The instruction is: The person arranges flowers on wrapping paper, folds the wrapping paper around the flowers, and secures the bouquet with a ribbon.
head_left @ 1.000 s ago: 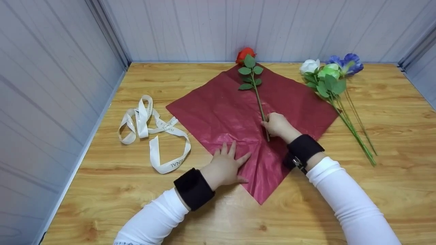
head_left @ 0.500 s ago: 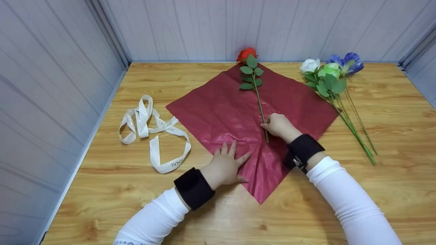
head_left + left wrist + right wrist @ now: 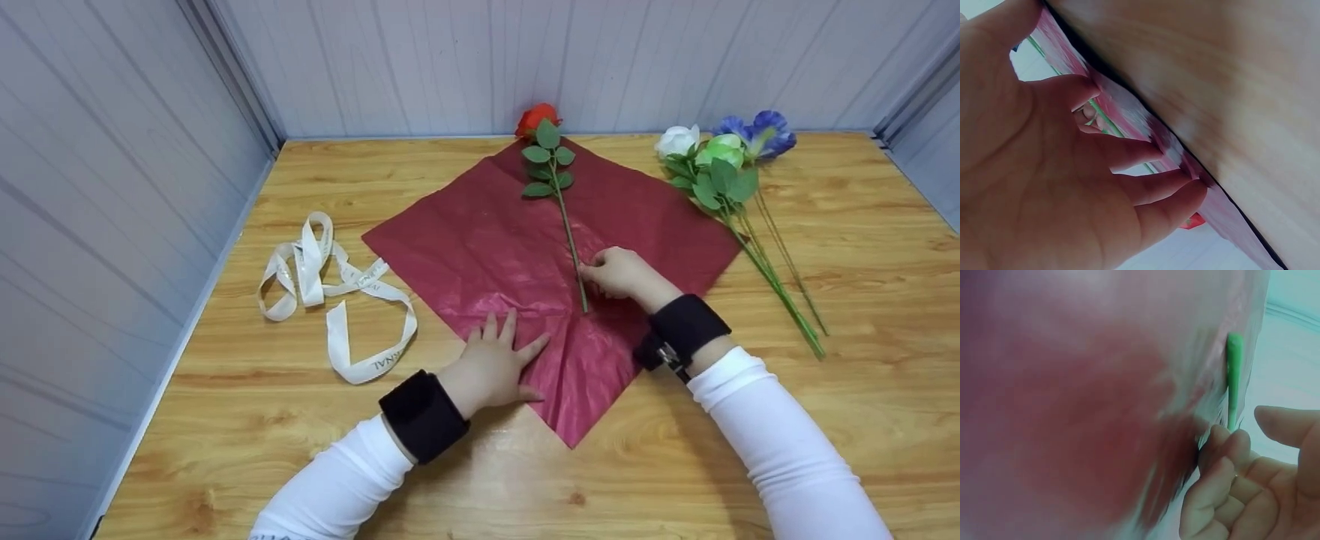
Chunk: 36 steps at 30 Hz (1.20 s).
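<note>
A red rose [image 3: 565, 225] with green leaves lies on a dark red wrapping sheet [image 3: 487, 217], its bloom at the sheet's far corner. My right hand [image 3: 619, 274] is just right of the lower stem, fingertips right beside it. In the right wrist view the thumb [image 3: 1283, 427] stands apart from the loosely curled fingers, and the green stem end [image 3: 1234, 360] shows beyond them. My left hand [image 3: 491, 367] rests spread on the sheet's near left edge. In the left wrist view its fingertips touch the pink-looking sheet [image 3: 1129, 112].
A white printed ribbon [image 3: 371, 367] lies in loose loops at left. On the right are a white flower [image 3: 678, 141], a green one [image 3: 721, 151] and a blue-violet one [image 3: 772, 136], stems pointing toward me. Panel walls [image 3: 450, 67] border the wooden table [image 3: 300, 450].
My right thumb and fingers have come off the stem, and that hand has shifted slightly right. The rose stays on the sheet. My left hand keeps its place.
</note>
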{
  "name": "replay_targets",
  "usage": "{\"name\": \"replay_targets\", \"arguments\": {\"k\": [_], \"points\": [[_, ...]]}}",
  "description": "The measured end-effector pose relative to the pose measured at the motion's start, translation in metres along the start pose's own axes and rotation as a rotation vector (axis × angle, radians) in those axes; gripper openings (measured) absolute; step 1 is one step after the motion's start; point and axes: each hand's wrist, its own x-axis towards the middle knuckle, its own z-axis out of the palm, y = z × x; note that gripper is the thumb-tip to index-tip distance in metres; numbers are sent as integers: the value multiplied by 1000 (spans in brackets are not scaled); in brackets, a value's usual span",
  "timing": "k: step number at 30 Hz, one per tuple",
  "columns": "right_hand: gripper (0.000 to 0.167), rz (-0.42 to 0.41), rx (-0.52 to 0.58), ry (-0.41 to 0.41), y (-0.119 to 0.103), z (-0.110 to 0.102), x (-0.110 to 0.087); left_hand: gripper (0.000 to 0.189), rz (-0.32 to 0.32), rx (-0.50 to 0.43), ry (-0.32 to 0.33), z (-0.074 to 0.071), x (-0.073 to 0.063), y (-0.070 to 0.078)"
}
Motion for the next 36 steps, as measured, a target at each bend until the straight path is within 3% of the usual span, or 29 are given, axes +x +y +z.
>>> {"name": "replay_targets", "arguments": {"k": [10, 17, 27, 31, 36], "points": [[30, -4, 52, 8, 13, -15, -12, 79, 10, -34, 22, 2, -3, -2], [32, -22, 13, 79, 26, -38, -25, 78, -2, -17, 8, -1, -4, -2], [35, 23, 67, 151, 49, -61, -33, 79, 12, -12, 24, 3, -1, -2], [36, 31, 112, 209, 59, -70, -37, 77, 2, -21, 0, -2, -3, 0], [38, 36, 98, 347, 76, -81, -45, 79, 2, -22, -5, -2, -2, 0]]}}
